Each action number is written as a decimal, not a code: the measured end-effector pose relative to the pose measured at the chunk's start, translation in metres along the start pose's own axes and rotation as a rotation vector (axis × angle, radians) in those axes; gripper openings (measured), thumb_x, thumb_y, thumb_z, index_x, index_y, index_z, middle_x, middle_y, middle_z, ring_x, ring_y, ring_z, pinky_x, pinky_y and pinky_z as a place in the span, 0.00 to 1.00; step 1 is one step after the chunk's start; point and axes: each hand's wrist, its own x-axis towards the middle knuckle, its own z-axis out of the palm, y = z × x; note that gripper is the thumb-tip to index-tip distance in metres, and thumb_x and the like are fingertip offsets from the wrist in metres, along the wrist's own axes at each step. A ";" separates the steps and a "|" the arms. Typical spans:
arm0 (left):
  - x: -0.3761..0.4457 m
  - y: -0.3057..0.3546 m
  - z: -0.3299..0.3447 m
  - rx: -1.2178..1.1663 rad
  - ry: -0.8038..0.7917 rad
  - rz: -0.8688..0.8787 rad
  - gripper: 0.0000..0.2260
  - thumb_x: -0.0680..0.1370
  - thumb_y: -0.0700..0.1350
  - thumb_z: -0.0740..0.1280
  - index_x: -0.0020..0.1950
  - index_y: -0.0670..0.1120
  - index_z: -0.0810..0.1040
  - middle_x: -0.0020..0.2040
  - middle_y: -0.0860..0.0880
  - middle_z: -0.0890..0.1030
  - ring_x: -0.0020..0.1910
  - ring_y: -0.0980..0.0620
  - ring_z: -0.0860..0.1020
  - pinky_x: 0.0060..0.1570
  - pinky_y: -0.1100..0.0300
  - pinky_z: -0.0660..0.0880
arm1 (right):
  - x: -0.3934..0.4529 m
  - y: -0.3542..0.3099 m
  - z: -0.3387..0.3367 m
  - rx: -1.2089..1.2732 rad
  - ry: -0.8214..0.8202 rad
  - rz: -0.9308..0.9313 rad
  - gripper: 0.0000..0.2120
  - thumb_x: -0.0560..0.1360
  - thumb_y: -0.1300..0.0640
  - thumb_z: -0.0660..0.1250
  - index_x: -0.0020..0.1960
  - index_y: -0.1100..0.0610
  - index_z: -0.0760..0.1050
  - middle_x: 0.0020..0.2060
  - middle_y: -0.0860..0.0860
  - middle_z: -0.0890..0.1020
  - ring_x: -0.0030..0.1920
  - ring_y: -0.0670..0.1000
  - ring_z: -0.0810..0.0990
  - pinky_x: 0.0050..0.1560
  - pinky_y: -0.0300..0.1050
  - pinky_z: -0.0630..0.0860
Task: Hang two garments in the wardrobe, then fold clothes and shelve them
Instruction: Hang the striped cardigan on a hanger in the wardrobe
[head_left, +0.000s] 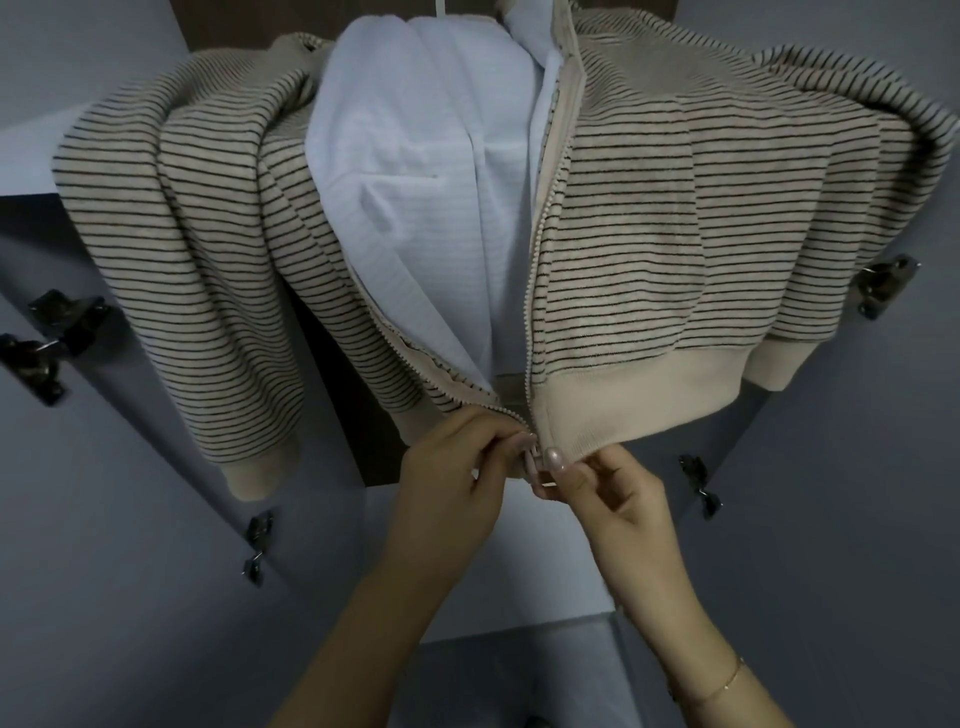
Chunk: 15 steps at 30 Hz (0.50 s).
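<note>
From the head camera, one striped zip jacket, beige with thin dark lines, hangs in the open wardrobe, its front unzipped so the white lining shows between the two halves. The bottom of the jacket's zip is the landmark here: both hands meet right at it, just below the plain beige hem band.

The left hand comes up from below and to the left of the zip bottom, its fingers curled and pinching the lower end of the left zip edge. The right hand sits just right of the zip bottom, thumb and fingers pinched on the hem corner and the small zip pull. The two hands touch or nearly touch there. A thin gold bracelet circles the right wrist, well below the zip bottom.

Counted: one jacket, two sleeves hanging to either side of the zip, two hands, and four dark metal door hinges, two left of the jacket and two right.
</note>
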 end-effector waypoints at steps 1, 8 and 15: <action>0.001 0.001 0.000 -0.004 -0.002 0.000 0.05 0.77 0.40 0.67 0.46 0.41 0.83 0.44 0.51 0.83 0.43 0.58 0.79 0.42 0.61 0.78 | 0.000 0.001 0.001 -0.072 -0.007 -0.037 0.19 0.70 0.51 0.71 0.40 0.68 0.74 0.32 0.60 0.81 0.35 0.58 0.82 0.38 0.43 0.77; 0.010 0.005 0.002 0.052 0.044 0.018 0.04 0.76 0.37 0.68 0.43 0.41 0.83 0.41 0.50 0.82 0.40 0.57 0.78 0.40 0.63 0.75 | 0.006 0.004 0.003 -0.202 0.052 -0.092 0.13 0.74 0.64 0.71 0.33 0.53 0.75 0.31 0.52 0.84 0.35 0.50 0.85 0.40 0.43 0.82; 0.076 -0.001 -0.042 0.088 0.168 0.035 0.04 0.77 0.40 0.69 0.44 0.42 0.81 0.41 0.51 0.81 0.42 0.57 0.78 0.44 0.64 0.75 | -0.005 -0.002 0.004 -0.077 -0.057 0.038 0.12 0.72 0.57 0.70 0.39 0.66 0.78 0.32 0.57 0.84 0.36 0.55 0.85 0.37 0.45 0.80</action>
